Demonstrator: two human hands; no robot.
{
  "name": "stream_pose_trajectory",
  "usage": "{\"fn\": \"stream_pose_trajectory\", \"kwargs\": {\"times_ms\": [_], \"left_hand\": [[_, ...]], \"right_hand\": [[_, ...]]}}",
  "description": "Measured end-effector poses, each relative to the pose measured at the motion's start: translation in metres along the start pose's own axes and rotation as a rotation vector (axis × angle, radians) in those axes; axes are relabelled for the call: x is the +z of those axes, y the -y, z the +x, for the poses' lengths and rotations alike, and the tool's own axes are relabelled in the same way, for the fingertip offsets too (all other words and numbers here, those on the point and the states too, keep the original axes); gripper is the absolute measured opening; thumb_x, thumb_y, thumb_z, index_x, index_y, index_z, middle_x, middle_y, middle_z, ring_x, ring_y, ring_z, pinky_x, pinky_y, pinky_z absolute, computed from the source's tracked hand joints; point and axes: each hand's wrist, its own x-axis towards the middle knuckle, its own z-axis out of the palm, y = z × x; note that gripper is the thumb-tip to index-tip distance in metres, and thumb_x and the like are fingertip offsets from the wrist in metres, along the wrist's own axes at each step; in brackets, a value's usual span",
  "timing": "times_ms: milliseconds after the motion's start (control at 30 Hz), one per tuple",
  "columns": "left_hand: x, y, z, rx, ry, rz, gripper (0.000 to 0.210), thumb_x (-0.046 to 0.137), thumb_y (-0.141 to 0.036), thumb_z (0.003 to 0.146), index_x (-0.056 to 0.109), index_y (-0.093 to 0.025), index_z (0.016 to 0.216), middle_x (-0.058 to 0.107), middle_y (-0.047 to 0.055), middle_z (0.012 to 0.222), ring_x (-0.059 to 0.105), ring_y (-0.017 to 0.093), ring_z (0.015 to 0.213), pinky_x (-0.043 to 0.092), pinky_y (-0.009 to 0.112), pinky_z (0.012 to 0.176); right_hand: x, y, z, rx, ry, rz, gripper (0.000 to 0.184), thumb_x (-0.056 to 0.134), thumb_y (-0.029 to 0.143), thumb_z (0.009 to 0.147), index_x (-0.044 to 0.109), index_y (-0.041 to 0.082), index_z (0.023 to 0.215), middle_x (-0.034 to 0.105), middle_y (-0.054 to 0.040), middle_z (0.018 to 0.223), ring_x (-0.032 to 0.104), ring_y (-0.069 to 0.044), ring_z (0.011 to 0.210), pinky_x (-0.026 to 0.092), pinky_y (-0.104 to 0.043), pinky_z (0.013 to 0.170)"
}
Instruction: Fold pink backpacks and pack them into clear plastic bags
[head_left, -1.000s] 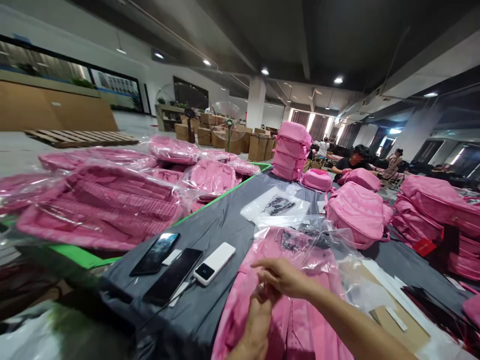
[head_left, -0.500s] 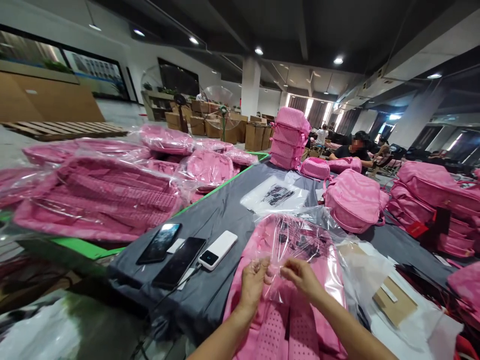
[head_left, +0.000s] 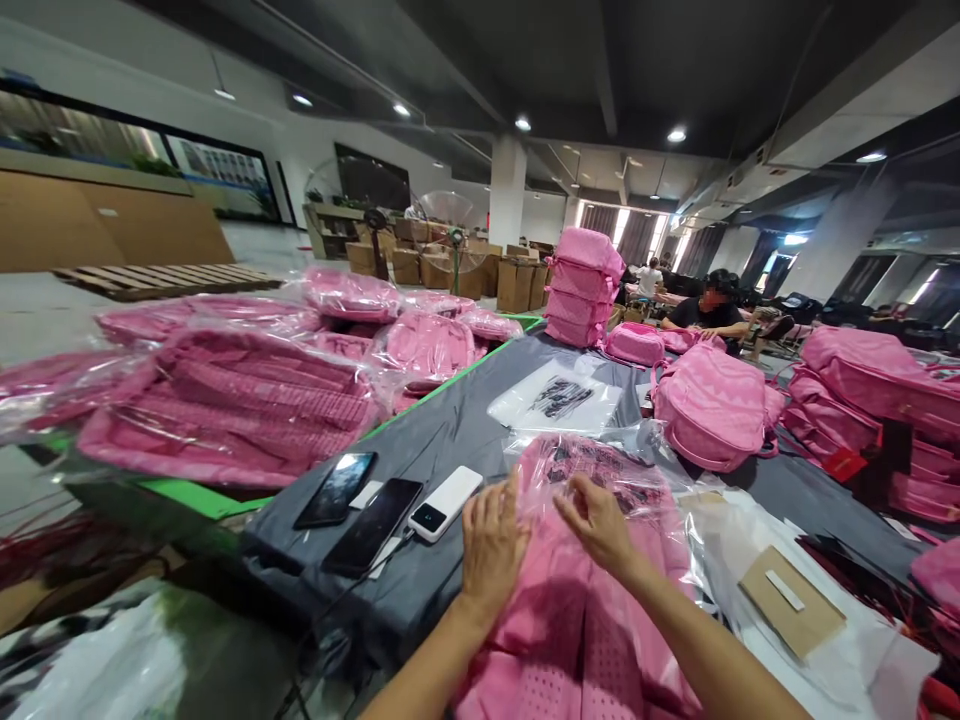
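Observation:
A pink backpack [head_left: 551,610] lies in front of me with its perforated shoulder straps up, the upper part inside a clear plastic bag [head_left: 652,490]. My left hand [head_left: 493,545] lies along the backpack's left side, fingers stretched out over the plastic. Above the middle of the backpack, my right hand [head_left: 598,522] is closed, thumb and fingers pinching the clear film. A dark print on the film shows beyond my fingers.
Two phones [head_left: 373,527] and a white power bank [head_left: 445,503] with a cable lie left on the grey-covered table [head_left: 420,430]. Flat plastic bags [head_left: 555,392] lie ahead. Bagged backpacks [head_left: 232,410] fill the left side; unbagged ones [head_left: 712,405] stand right. A person [head_left: 707,308] sits beyond.
My left hand has gone from a pinch at the film to stretched fingers, shifting slightly left. The plastic now reaches lower over the straps. My right hand has risen a little.

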Motion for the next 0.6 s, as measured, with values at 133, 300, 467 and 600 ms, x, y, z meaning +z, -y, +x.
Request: {"fn": "stream_pose_trajectory", "kwargs": {"times_ms": [133, 300, 467, 600], "left_hand": [[0.016, 0.037, 0.011, -0.150, 0.021, -0.111, 0.032, 0.045, -0.029, 0.099, 0.074, -0.017, 0.103, 0.070, 0.009, 0.086, 0.067, 0.027, 0.083, 0.052, 0.041, 0.080], [0.006, 0.055, -0.002, -0.369, -0.087, -0.460, 0.041, 0.045, -0.049, 0.096, 0.075, -0.020, 0.101, 0.071, 0.006, 0.089, 0.068, 0.023, 0.078, 0.055, 0.033, 0.074], [0.002, 0.053, -0.013, -0.623, 0.095, -0.656, 0.051, 0.056, -0.062, 0.077, 0.074, -0.021, 0.102, 0.078, 0.009, 0.100, 0.072, 0.030, 0.096, 0.057, 0.038, 0.084], [0.013, 0.064, -0.010, -0.752, 0.275, -0.774, 0.049, 0.066, -0.059, 0.060, 0.074, -0.022, 0.091, 0.078, 0.005, 0.083, 0.074, 0.031, 0.083, 0.056, 0.033, 0.069]], "right_hand": [[-0.023, -0.003, -0.026, -0.149, 0.039, -0.646, 0.029, 0.067, 0.010, 0.081, 0.063, 0.022, 0.107, 0.068, -0.0042, 0.095, 0.063, -0.017, 0.073, 0.035, -0.026, 0.055], [-0.058, -0.051, -0.094, 0.137, -0.105, -0.939, 0.030, 0.055, 0.001, 0.086, 0.067, 0.023, 0.101, 0.070, -0.0052, 0.097, 0.068, -0.021, 0.082, 0.045, -0.029, 0.064], [-0.094, -0.088, -0.164, 0.519, -0.179, -0.886, 0.023, 0.047, 0.017, 0.095, 0.066, 0.025, 0.106, 0.069, -0.0051, 0.100, 0.070, -0.021, 0.077, 0.044, -0.030, 0.060], [-0.119, -0.110, -0.182, 0.661, -0.332, -0.739, 0.024, 0.045, 0.033, 0.095, 0.065, 0.023, 0.102, 0.069, -0.0096, 0.104, 0.070, -0.025, 0.081, 0.044, -0.031, 0.058]]}}
